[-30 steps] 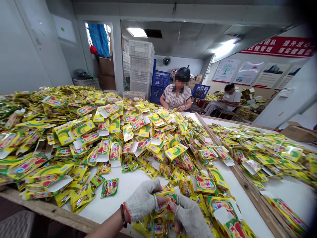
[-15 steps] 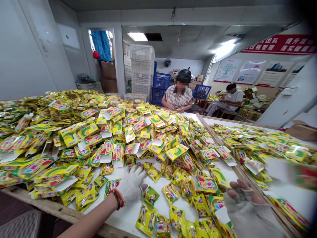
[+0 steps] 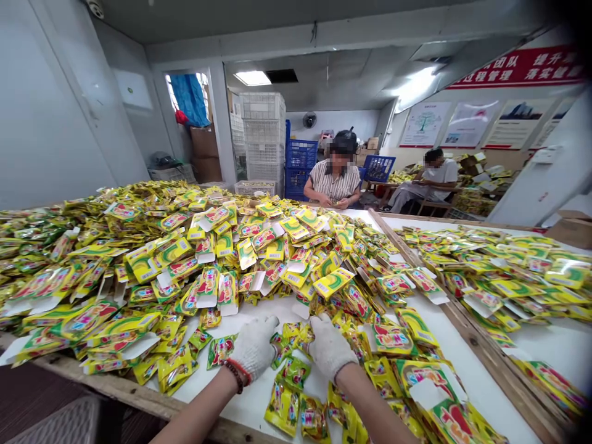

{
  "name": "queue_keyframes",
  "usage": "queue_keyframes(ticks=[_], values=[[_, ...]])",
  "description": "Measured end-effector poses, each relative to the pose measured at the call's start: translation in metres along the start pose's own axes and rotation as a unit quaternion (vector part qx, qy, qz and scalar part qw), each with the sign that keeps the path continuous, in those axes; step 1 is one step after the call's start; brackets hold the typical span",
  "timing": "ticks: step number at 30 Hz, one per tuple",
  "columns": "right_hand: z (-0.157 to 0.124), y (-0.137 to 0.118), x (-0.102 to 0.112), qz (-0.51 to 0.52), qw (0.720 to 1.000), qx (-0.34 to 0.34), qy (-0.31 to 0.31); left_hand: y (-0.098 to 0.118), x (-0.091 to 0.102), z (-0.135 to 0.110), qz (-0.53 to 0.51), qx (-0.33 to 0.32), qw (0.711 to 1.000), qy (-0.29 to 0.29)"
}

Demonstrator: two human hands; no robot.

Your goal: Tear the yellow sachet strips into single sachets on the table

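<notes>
My left hand (image 3: 254, 349), in a white knit glove, lies on the white tabletop with its fingers stretched forward and its thumb against small shiny packets. Opposite it, my gloved right hand (image 3: 330, 348) reaches palm inward, fingers forward and touching the same group. Between the hands lie yellow packets (image 3: 291, 333) and a green packet (image 3: 294, 372). More yellow packets (image 3: 283, 407) are spread nearer to me. A green and red packet (image 3: 221, 351) rests just left of my left hand. My fingertips are partly hidden by the gloves and packets.
A large heap of flat yellow cartons (image 3: 226, 240) and packets fills the table's far and left side. A wooden divider (image 3: 462, 320) runs along the right, with more cartons (image 3: 522, 271) beyond it. A co-worker (image 3: 335, 176) sits across the table. White crates (image 3: 263, 135) stand behind.
My right hand has come from the right, near the divider, to the packets beside my left hand. The carton blurred in motion at the right is gone from there. My left hand has shifted slightly.
</notes>
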State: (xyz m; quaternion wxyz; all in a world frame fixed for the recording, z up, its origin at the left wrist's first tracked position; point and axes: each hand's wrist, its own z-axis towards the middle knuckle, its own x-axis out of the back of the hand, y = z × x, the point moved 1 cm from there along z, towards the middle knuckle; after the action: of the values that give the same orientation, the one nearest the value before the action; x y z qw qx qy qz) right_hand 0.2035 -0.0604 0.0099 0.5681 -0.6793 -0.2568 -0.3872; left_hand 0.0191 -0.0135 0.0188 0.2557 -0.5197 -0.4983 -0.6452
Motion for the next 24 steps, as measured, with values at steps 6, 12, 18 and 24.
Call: queue_keyframes(ticks=[6,12,18,24], values=[[0.004,0.008,0.000,0.005,1.000,-0.013,-0.005,-0.005,-0.009,-0.013,-0.158,0.022,0.987,-0.001],[-0.016,0.015,0.006,0.142,0.990,-0.007,0.009,-0.008,-0.014,-0.019,-0.380,0.059,0.922,0.039],[-0.037,0.008,-0.007,0.260,0.965,0.009,0.009,0.023,-0.027,-0.029,-0.521,0.047,0.851,0.046],[-0.033,0.018,-0.015,0.302,0.953,0.017,0.009,0.024,-0.041,-0.030,-0.602,0.035,0.795,0.058]])
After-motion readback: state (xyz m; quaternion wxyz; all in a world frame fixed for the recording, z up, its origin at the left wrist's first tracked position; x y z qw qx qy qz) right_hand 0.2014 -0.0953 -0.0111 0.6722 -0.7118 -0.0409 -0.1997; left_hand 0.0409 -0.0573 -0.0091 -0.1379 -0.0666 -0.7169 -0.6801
